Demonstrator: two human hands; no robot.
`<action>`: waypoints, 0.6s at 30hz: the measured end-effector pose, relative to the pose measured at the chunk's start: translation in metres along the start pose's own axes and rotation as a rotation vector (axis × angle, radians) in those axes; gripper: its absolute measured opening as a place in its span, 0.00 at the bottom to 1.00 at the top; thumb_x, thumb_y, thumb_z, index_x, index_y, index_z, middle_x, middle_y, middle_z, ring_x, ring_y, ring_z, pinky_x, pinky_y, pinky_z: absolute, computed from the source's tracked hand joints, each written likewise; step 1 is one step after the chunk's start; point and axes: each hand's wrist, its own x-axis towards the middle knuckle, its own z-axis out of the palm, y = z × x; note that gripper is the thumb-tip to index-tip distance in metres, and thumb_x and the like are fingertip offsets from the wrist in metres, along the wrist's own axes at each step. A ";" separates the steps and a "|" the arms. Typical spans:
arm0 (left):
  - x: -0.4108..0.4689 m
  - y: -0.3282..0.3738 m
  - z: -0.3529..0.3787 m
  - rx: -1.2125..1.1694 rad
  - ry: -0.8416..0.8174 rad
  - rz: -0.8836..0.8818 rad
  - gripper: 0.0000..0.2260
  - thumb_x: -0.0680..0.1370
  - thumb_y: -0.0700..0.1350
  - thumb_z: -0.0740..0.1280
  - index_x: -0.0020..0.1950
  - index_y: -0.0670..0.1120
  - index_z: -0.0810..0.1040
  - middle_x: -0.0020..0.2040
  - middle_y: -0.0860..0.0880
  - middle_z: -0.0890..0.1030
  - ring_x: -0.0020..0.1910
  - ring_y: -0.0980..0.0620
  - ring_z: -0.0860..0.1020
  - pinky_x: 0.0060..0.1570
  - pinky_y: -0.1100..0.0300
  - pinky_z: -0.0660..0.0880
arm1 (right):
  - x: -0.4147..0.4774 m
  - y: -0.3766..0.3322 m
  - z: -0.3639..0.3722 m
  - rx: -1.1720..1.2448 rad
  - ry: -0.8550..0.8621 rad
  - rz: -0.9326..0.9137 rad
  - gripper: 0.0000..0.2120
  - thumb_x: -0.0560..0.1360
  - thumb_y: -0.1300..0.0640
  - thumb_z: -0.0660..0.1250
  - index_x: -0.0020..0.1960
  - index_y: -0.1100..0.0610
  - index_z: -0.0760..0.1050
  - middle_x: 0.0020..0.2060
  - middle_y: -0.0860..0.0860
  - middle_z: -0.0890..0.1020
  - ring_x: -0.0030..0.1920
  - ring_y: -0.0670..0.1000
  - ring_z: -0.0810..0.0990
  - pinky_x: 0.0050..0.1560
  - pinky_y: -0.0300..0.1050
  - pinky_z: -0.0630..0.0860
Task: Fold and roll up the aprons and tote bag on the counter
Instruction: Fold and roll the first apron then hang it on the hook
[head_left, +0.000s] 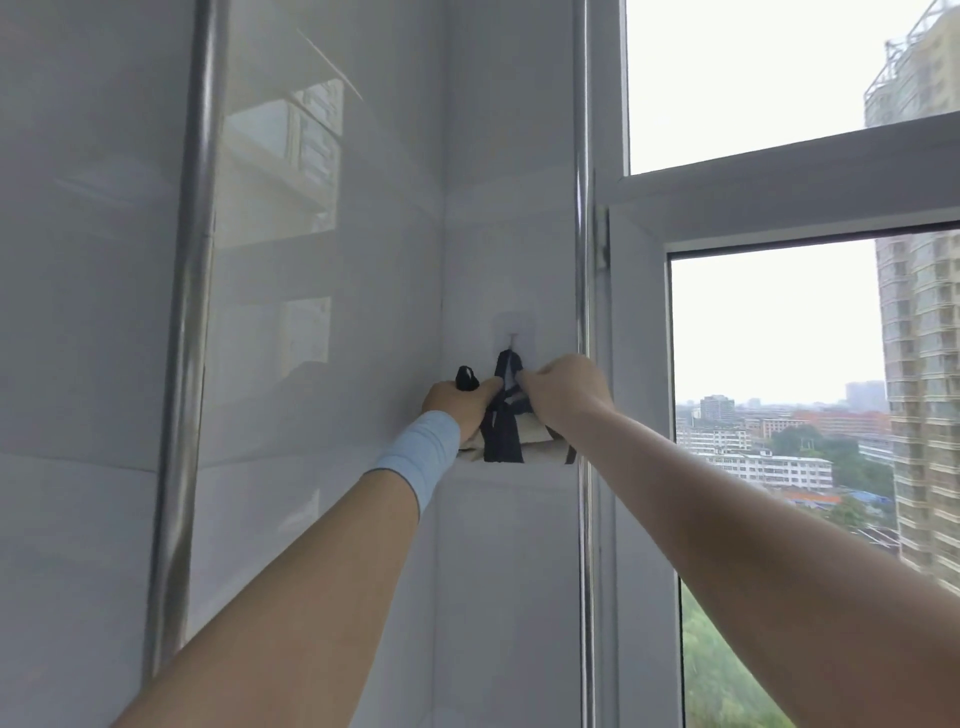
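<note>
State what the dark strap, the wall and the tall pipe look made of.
The dark strap looks like matte woven fabric, limp and creased. The wall is probably glazed tile: glossy, with reflections and seams. The pipe is likely polished metal, streaked bright.

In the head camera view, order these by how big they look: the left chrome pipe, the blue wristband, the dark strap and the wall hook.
Largest first:
chrome pipe
blue wristband
dark strap
wall hook
The wristband is nearer the camera, so its edge over the strap is unsure.
</note>
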 end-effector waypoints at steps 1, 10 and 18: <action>-0.006 -0.005 0.001 -0.007 -0.005 0.014 0.18 0.76 0.59 0.65 0.42 0.43 0.77 0.35 0.47 0.77 0.34 0.49 0.75 0.32 0.62 0.70 | -0.006 0.007 0.002 0.018 -0.033 -0.009 0.17 0.76 0.49 0.64 0.37 0.61 0.80 0.30 0.53 0.80 0.28 0.54 0.75 0.31 0.41 0.71; -0.048 -0.037 0.005 -0.243 -0.155 -0.243 0.13 0.78 0.56 0.61 0.48 0.48 0.78 0.53 0.44 0.81 0.52 0.43 0.80 0.42 0.53 0.80 | -0.073 0.054 0.004 0.262 -0.206 -0.077 0.10 0.75 0.45 0.66 0.42 0.49 0.82 0.37 0.50 0.84 0.40 0.52 0.82 0.38 0.43 0.75; -0.061 -0.059 -0.003 -0.414 -0.190 -0.246 0.12 0.77 0.53 0.68 0.52 0.45 0.79 0.55 0.43 0.82 0.56 0.43 0.79 0.48 0.51 0.81 | -0.084 0.047 0.004 0.205 -0.304 0.122 0.22 0.75 0.37 0.66 0.44 0.56 0.83 0.29 0.54 0.83 0.24 0.49 0.75 0.26 0.38 0.69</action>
